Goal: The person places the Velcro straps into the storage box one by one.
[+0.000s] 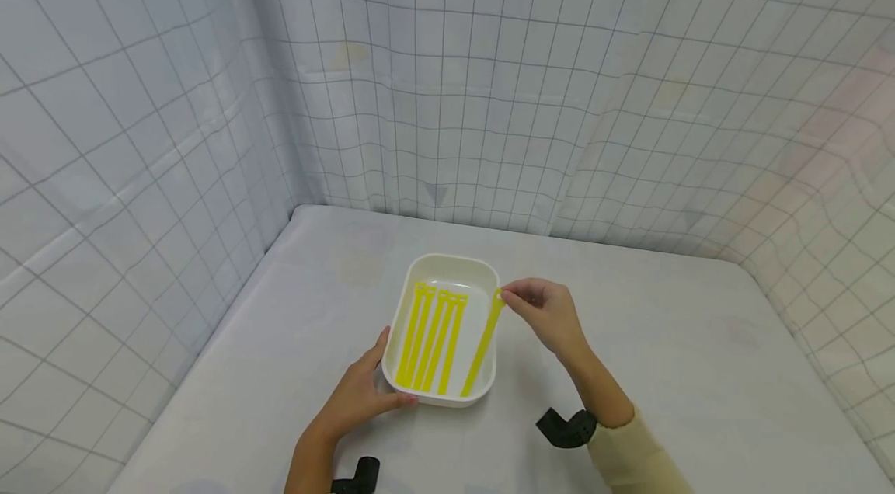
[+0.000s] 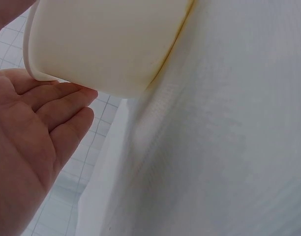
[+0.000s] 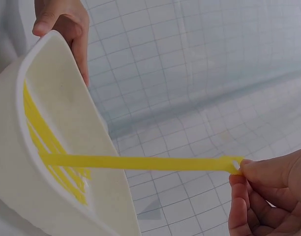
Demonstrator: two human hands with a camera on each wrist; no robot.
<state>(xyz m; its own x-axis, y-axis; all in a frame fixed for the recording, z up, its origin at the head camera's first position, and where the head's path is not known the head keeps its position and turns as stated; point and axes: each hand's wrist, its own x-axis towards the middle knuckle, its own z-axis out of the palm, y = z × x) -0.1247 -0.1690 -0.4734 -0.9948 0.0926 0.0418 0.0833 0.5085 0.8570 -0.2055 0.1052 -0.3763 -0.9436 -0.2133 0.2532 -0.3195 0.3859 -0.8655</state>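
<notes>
A white rectangular tray [image 1: 454, 261] with rounded corners sits on the table, several yellow strips [image 1: 450, 346] lying side by side along its left half. My left hand [image 1: 353, 393] holds the tray's near left corner, thumb at the near rim and fingers along the outer left side. Between thumb and index finger, my right hand [image 1: 552, 319] pinches the top end of another yellow strip [image 3: 140, 162], near a small hole. In the right wrist view this strip slants over the rim, its far end at the tray's near wall. The tray's outer wall [image 2: 101, 44] fills the upper left wrist view.
A white cloth covers the table [image 1: 671, 339]. Hanging white sheets [image 1: 517, 90] with a dark grid enclose the back and both sides. A black wrist mount [image 1: 568, 429] is on the right wrist and another [image 1: 358, 476] on the left.
</notes>
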